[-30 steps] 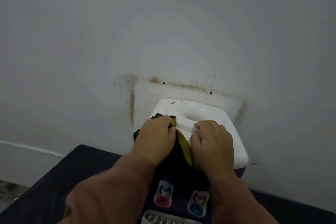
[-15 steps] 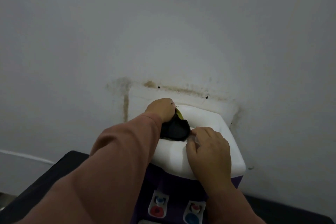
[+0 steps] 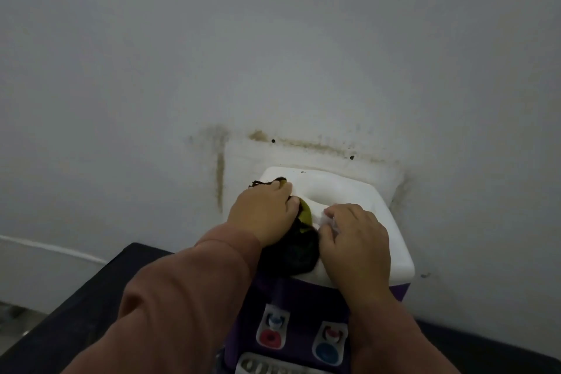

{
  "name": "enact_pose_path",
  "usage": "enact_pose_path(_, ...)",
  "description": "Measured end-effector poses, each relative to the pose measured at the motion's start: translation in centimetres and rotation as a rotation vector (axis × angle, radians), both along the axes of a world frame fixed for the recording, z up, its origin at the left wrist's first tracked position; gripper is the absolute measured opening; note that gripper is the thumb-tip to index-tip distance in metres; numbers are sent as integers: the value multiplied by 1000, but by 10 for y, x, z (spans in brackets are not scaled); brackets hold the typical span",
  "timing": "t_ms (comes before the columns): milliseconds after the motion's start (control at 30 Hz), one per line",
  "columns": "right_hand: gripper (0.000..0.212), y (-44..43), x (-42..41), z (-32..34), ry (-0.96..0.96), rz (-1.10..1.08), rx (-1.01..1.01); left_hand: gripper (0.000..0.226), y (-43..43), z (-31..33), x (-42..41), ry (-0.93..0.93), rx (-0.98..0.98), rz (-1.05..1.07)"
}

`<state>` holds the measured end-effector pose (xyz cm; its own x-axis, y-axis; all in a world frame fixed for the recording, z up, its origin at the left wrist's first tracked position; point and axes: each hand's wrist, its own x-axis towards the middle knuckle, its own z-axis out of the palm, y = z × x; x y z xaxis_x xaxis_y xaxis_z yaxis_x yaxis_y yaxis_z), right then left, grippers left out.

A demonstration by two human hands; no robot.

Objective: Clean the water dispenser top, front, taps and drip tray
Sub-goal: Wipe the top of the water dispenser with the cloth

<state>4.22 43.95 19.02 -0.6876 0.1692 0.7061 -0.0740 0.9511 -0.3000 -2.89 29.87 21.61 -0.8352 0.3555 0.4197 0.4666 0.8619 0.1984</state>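
Observation:
The water dispenser stands against the wall, with a white top [image 3: 358, 194] and a purple front [image 3: 303, 294]. My left hand [image 3: 261, 212] presses a black and yellow cloth [image 3: 297, 243] onto the left part of the top, fingers curled over it. My right hand [image 3: 355, 240] rests on the top's right front and pinches something small and whitish, hard to make out. Below, the red tap [image 3: 270, 335] and the blue tap [image 3: 328, 349] show on the front. The grey drip tray [image 3: 267, 366] peeks in at the bottom edge.
The dispenser sits on a dark table [image 3: 60, 328]. Behind it is a white wall [image 3: 273, 55] with brown stains [image 3: 220, 167] around the dispenser. A white cable [image 3: 45, 247] runs along the wall at the left.
My left hand has drawn the cloth back from the rear left corner of the top toward the front left. My right hand has stayed in place on the top.

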Motion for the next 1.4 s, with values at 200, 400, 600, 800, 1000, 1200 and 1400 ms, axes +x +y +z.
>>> enact_pose_path(200, 24, -1, 1, 0, -21, -13, 7, 63, -12, -17, 56, 101, 21, -108)
enact_pose_path(400, 22, 0, 0, 0, -27, -10, 10, 56, -5, -11, 34, 18, -39, -14)
enact_pose_path(600, 23, -1, 0, 0, -1, -11, 14, 37, 6, 10, -22, -176, -42, -91)
enact_pose_path(800, 35, -1, -1, 0, 10, 14, 14, 37, 25, 36, -51, -302, -123, -131)
enact_pose_path(1000, 37, 0, 0, 1, 6, 20, -11, 41, 23, 40, -87, -396, -158, -141)
enact_pose_path(1200, 23, 2, -1, -1, 16, 19, -17, 42, 12, 32, -88, -353, -157, -168)
enact_pose_path(1400, 22, 1, -2, 0, 10, 4, 13, 41, -7, 26, -51, -324, -53, -108)
